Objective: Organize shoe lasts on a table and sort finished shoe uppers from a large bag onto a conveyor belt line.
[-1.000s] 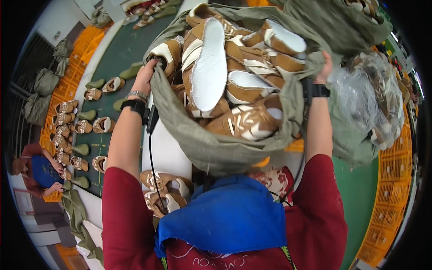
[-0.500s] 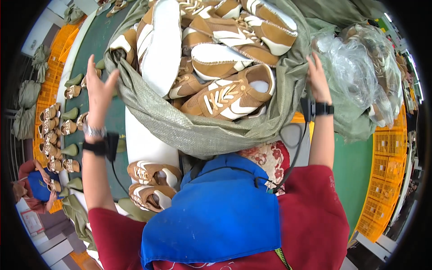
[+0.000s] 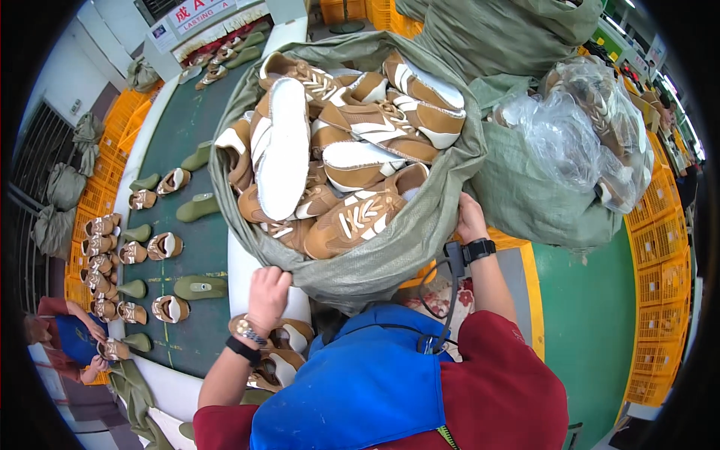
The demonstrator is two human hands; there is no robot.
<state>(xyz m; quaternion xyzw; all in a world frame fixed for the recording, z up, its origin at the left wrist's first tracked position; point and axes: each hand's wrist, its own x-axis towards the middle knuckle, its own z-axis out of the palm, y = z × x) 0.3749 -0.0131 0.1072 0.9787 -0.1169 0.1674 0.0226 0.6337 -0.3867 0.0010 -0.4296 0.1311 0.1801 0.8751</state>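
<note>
A: We've got the big olive-green woven sack (image 3: 390,259) in the centre of the frame, our left hand (image 3: 268,291) clutching its lower rim, right hand (image 3: 469,219) pressed on its right side.

B: It looks full to us: tan-and-white sneakers (image 3: 352,217) heaped to the brim, none unloaded.

A: Upper right, a clear plastic bag (image 3: 577,135) of shoes; top left, a white rectangular sign (image 3: 196,13) with red lettering.

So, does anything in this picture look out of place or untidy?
Mostly no. In the green sack, held by the left hand and right hand, one shoe lies sole-up across the jumbled pile.
</note>
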